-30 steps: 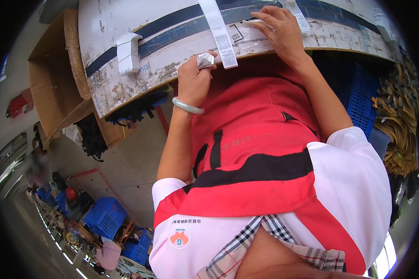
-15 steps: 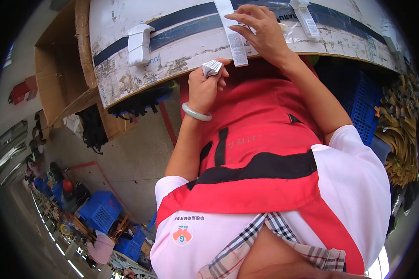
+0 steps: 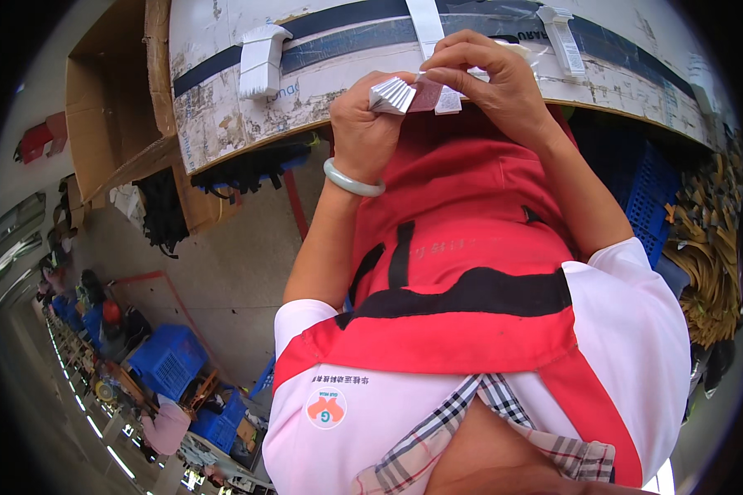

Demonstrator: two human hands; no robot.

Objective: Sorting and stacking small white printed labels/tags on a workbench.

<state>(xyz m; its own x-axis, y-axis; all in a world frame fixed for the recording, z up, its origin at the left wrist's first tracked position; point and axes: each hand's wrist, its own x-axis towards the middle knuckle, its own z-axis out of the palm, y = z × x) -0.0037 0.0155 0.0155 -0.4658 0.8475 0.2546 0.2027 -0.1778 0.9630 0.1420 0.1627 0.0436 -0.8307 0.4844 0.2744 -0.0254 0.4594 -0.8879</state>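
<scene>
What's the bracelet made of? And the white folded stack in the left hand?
The bracelet looks like polished stone, maybe glass: it's pale, smooth and shiny. The white stack seems matte paper or thin cloth: its thin edges fan out.

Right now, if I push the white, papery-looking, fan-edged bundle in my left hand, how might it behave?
The bundle probably flexes, since its layers look thin. It may splay, as its edges fan apart beyond your left hand.

Bright centre, dark distorted edges
</scene>
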